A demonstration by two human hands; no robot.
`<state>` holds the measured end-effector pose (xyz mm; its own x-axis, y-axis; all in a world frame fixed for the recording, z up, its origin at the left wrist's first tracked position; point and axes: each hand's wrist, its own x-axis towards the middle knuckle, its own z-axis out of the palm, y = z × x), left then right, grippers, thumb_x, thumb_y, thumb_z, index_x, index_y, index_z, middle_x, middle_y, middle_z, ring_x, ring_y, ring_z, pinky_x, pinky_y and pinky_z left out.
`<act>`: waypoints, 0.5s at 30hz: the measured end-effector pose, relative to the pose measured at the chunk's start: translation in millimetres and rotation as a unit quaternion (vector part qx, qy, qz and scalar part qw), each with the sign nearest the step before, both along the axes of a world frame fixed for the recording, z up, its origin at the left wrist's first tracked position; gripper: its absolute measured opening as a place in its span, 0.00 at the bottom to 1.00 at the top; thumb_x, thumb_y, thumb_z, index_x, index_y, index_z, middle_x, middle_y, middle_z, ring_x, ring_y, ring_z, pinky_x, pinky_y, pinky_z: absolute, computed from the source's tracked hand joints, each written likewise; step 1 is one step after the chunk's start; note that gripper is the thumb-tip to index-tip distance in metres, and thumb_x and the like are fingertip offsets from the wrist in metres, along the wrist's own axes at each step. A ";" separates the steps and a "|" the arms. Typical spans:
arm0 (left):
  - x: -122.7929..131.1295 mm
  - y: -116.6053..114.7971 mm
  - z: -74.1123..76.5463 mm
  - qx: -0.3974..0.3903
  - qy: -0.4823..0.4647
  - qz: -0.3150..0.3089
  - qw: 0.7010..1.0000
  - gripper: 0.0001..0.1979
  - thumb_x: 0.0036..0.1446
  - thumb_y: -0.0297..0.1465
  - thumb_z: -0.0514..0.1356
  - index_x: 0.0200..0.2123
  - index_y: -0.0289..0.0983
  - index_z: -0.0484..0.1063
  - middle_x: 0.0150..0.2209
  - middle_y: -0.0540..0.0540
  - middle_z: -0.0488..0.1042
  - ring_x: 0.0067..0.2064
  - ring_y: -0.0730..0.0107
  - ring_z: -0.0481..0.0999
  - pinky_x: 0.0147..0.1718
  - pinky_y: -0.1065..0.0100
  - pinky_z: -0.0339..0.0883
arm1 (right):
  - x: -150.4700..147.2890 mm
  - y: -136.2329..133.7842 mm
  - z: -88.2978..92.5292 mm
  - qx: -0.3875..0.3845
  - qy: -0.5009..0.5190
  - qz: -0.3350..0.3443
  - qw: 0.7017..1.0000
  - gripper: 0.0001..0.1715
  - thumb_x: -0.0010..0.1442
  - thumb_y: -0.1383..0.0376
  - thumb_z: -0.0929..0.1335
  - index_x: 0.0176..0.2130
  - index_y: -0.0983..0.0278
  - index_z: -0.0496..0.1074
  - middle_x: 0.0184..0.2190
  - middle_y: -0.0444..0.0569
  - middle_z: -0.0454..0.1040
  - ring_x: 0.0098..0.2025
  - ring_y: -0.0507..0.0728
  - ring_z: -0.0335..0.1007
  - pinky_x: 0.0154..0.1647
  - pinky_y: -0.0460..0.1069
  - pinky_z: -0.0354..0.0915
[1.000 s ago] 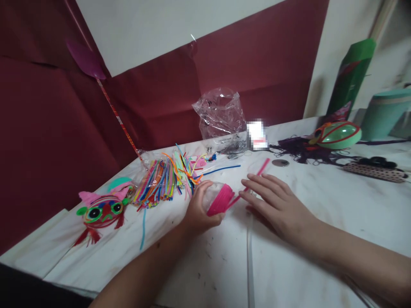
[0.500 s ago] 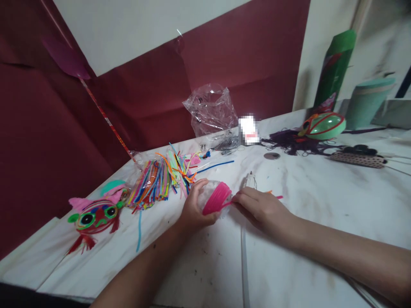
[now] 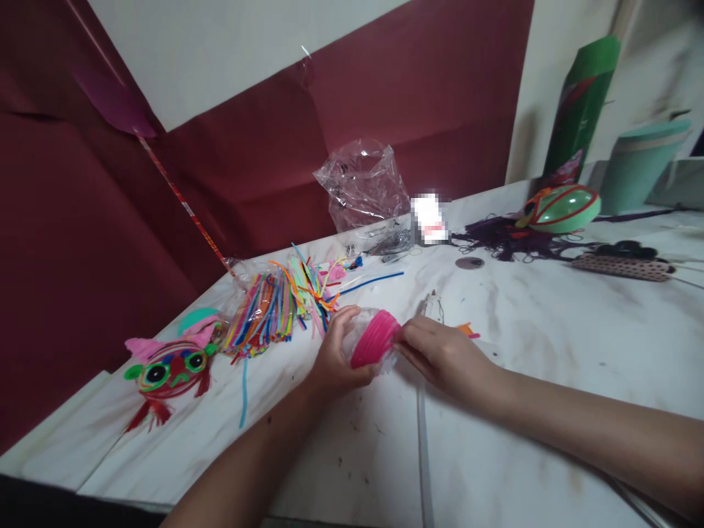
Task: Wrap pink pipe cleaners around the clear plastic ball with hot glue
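Note:
A clear, rounded plastic shape (image 3: 352, 339) is partly covered by rows of bright pink pipe cleaner (image 3: 377, 339). My left hand (image 3: 335, 359) is wrapped round its left side, thumb below and fingers above. At the right edge of the pink rows, my right hand (image 3: 434, 345) pinches what looks like the end of the pink pipe cleaner, though the fingertips mostly hide it. Just behind the right hand lies a white glue gun (image 3: 433, 304), its nozzle pointing away. An orange piece (image 3: 466, 329) shows beyond the right knuckles.
To the left lie bundled multicoloured pipe cleaners (image 3: 264, 315) and a decorated animal face (image 3: 173, 370) with pink ears. A clear plastic bag (image 3: 363, 191) stands at the back. On the right are a green balloon-like piece (image 3: 569, 211), dark purple threads (image 3: 495, 236) and a dotted case (image 3: 621, 266).
The right hand has come in closer to the pink rows, and the short pink strand that showed between its fingers and the rows is now mostly hidden. The camera view has shifted slightly.

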<state>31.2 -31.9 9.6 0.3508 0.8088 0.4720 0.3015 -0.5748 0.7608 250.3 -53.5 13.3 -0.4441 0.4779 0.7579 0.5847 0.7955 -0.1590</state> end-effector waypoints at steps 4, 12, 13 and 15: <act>2.4 -1.6 4.2 -0.002 0.009 0.018 1.000 0.42 0.39 0.41 0.71 0.57 0.39 0.61 0.60 0.36 0.60 0.64 0.42 0.59 0.61 0.47 0.55 | -0.8 -0.4 -0.5 0.006 -0.001 -0.007 1.000 0.19 0.70 0.66 0.58 0.33 0.66 0.72 0.27 0.53 0.74 0.30 0.58 0.71 0.28 0.50 0.66; 8.8 -7.0 10.5 0.003 0.017 0.068 0.998 0.38 0.38 0.41 0.71 0.53 0.39 0.64 0.56 0.38 0.66 0.60 0.45 0.64 0.58 0.50 0.57 | -1.8 -1.6 -2.3 -0.006 0.010 -0.006 1.000 0.15 0.69 0.65 0.60 0.34 0.65 0.70 0.27 0.50 0.74 0.29 0.56 0.71 0.28 0.48 0.65; 8.7 -7.1 10.3 0.002 0.018 0.071 0.997 0.38 0.38 0.41 0.71 0.53 0.38 0.64 0.56 0.38 0.66 0.60 0.45 0.64 0.58 0.50 0.58 | -1.8 -1.4 -2.8 -0.009 0.015 -0.008 1.000 0.14 0.69 0.65 0.60 0.33 0.65 0.70 0.26 0.50 0.74 0.28 0.56 0.71 0.28 0.48 0.65; 8.0 -6.9 9.5 0.002 0.023 0.073 0.997 0.39 0.38 0.42 0.71 0.53 0.38 0.64 0.57 0.38 0.66 0.61 0.45 0.64 0.58 0.50 0.59 | -1.7 -0.7 -3.3 -0.014 0.028 -0.013 0.999 0.15 0.69 0.64 0.60 0.32 0.65 0.69 0.26 0.50 0.73 0.27 0.56 0.71 0.27 0.48 0.65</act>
<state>39.2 -38.9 19.1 0.2509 0.8506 0.4621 0.4165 -0.5258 0.7416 248.6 -54.2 9.9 -0.3891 0.5103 0.7669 0.5940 0.7753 -0.2145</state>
